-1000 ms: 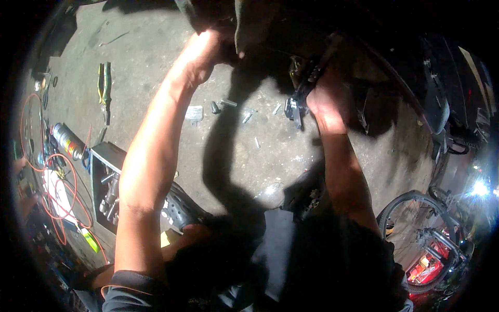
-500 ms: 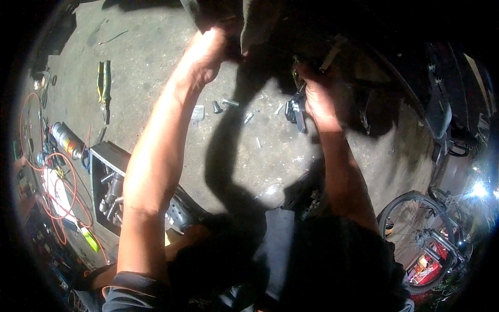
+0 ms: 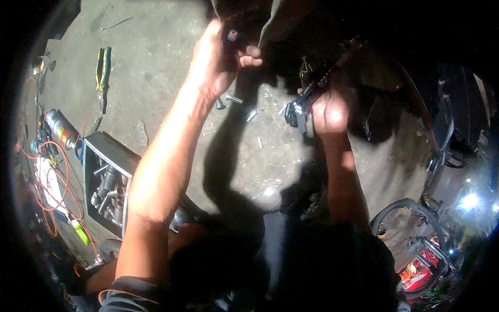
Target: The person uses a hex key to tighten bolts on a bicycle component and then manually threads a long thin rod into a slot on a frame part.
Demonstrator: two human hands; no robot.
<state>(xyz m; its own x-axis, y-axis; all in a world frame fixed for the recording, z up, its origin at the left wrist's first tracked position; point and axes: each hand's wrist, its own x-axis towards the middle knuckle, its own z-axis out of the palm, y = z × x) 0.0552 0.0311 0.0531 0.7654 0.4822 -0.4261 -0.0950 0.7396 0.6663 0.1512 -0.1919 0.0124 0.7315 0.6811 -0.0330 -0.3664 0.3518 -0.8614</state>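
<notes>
My left hand (image 3: 215,65) reaches up to the edge of a grey-green hanging panel (image 3: 267,26), fingers curled. Beside its fingers is a small dark round piece with a reddish end (image 3: 233,35); what the fingers grip is hidden. My right hand (image 3: 331,112) is closed against a long dark part (image 3: 322,78) in deep shadow, its fingers mostly hidden. Next to that hand is a black piece with a silver edge (image 3: 293,115). On the floor below my left hand lie a bolt (image 3: 234,99), a dark bolt (image 3: 220,104) and small metal pieces (image 3: 253,114).
Yellow-green handled pliers (image 3: 103,80) lie on the concrete floor at left. Nearer are a spray can (image 3: 61,129), a metal box of sockets (image 3: 112,140) and a tangled orange cord (image 3: 67,179). A bicycle wheel (image 3: 382,210) and a bright lamp (image 3: 470,201) are at right.
My left hand has shifted right and its fingertips now show below the panel edge. My right hand has turned and moved slightly down, beside the long dark part. The view has shifted a little.
</notes>
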